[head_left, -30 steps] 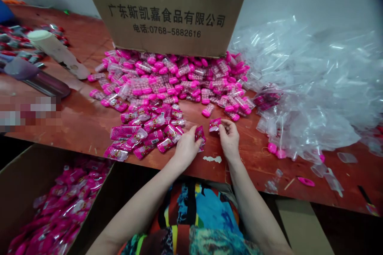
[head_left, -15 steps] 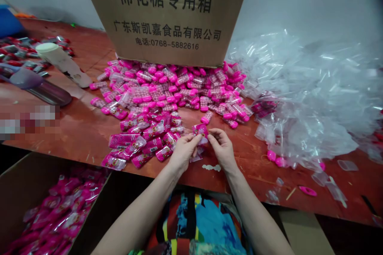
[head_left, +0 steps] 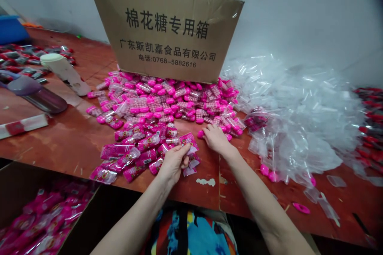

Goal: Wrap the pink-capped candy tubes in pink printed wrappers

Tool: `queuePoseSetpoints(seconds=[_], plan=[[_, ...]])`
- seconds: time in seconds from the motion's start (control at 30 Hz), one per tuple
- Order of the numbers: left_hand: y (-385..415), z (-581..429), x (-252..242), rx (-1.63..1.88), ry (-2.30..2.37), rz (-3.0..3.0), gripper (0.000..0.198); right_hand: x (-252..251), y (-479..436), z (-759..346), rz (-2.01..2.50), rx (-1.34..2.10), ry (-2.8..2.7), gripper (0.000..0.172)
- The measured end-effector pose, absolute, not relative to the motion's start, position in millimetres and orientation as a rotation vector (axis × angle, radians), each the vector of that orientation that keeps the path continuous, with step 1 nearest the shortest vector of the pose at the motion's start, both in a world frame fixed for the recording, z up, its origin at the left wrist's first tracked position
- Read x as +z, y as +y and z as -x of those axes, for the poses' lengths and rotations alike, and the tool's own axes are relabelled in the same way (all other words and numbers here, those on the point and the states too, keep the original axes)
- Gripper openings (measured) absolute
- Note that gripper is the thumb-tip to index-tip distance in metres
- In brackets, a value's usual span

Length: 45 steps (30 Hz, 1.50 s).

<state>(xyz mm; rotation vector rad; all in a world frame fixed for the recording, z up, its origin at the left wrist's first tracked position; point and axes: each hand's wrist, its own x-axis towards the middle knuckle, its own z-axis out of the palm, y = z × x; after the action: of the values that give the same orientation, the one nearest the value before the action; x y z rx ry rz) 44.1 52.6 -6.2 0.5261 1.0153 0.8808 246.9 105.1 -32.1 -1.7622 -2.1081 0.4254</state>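
On the tabletop, leftmost, we have piled pink packets, then our left hand, thumb and fingers pinching a printed pink wrapper. Next, a pink-capped bottle lies at our right hand, fingers bent; we cannot tell whether they grip it. Clear plastic heaps farther right.

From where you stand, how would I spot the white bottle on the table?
Find the big cardboard box with black lettering, then look left along the red table. The white bottle is there; its pale green lid sets it apart from the darker, purple-topped bottle beside it.
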Motion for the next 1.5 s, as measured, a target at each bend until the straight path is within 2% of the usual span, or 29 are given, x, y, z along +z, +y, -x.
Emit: queuePoseSetpoints(seconds=[0.07,0.2,0.3,0.4,0.57,0.73,0.97,1.2,1.5], plan=[[51.7,-45.2,-5.6,0.900,0.981,-0.484,0.046,-35.0,91.5,-250.6,1.728,0.497,-2.001,0.009],[47.2,-51.5,-8.5,0.929,0.964,-0.451,0.044,-40.6,56.0,-234.6,1.619,0.712,-1.667,0.024],[43.7,-57.3,-13.4,0.922,0.983,-0.452,0.045,-40.0,31.1,-206.5,1.377,1.144,-1.029,0.033],[39.8,-60.0,-16.2,0.926,0.994,-0.451,0.046,-36.4,17.7,-183.5,1.202,1.300,-0.647,0.045],[33.3,-55.2,-12.1,0.840,0.954,-0.474,0.042,-32.4,14.6,-182.0,1.249,1.167,-0.676,0.044],[34.2,-49.9,-10.8,0.843,0.974,-0.504,0.038,-28.1,14.8,-194.0,1.276,1.214,-0.760,0.041],[41.4,-52.0,-8.3,0.969,1.013,-0.312,0.035,-19.1,-11.1,-188.7,1.175,1.280,-0.700,0.027],[38.3,-58.8,-11.1,0.898,1.023,-0.261,0.037,-22.5,-30.1,-167.7,1.264,1.181,-0.781,0.046],[35.2,-56.2,-18.6,0.852,0.941,-0.295,0.037,-25.4,-28.1,-167.9,1.246,1.263,-0.711,0.052]])
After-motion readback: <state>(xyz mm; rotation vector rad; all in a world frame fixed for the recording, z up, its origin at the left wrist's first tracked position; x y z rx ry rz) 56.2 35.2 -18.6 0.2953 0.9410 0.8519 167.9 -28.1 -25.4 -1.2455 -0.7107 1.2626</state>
